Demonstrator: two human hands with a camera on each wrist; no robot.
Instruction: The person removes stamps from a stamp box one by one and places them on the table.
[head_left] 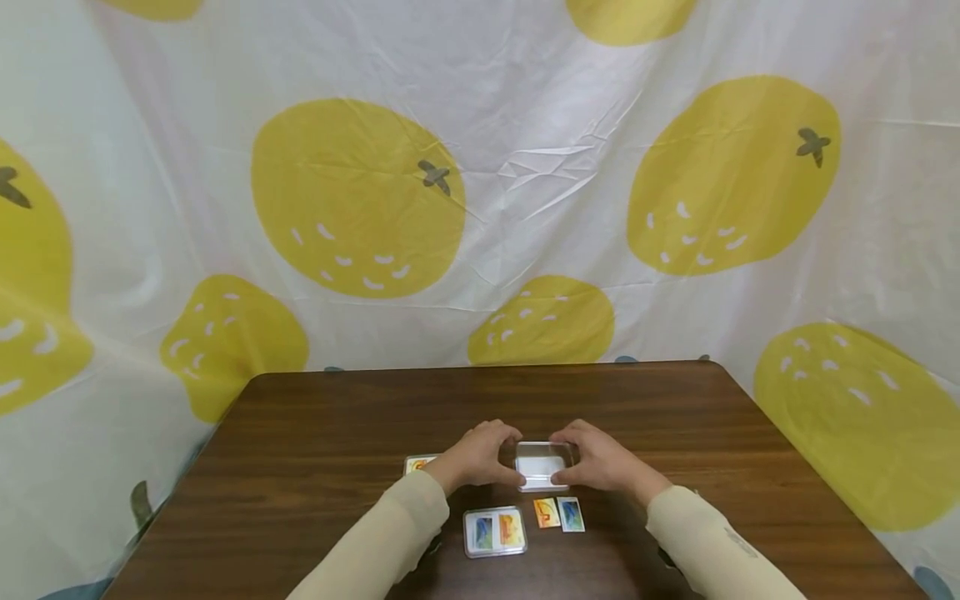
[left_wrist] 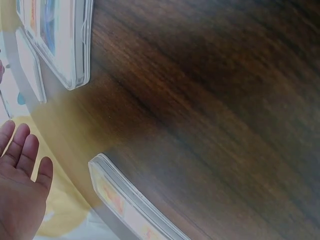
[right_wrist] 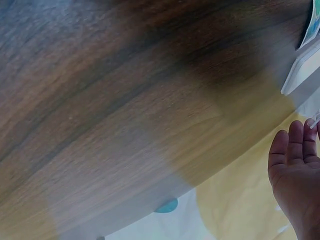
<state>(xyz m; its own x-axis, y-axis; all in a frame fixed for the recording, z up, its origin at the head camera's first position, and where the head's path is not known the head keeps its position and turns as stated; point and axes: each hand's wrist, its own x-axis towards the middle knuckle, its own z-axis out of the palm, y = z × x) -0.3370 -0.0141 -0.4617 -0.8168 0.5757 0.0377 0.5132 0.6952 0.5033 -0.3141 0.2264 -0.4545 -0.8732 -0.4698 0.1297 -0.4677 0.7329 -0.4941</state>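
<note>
A clear plastic lid is held between my two hands, just above a shallow case base with a white inside, which lies on the table. My left hand grips the lid's left side with thumb and fingertips. On the right side, my right hand pinches it the same way; the lid's edge shows at those fingertips in the right wrist view. Nearer me lie two small picture cards, one orange and one blue-green.
A closed clear case with a blue and an orange picture lies in front of the left hand. Another picture case is partly hidden behind the left wrist. Under everything is a brown wooden table, with a lemon-patterned cloth hanging behind.
</note>
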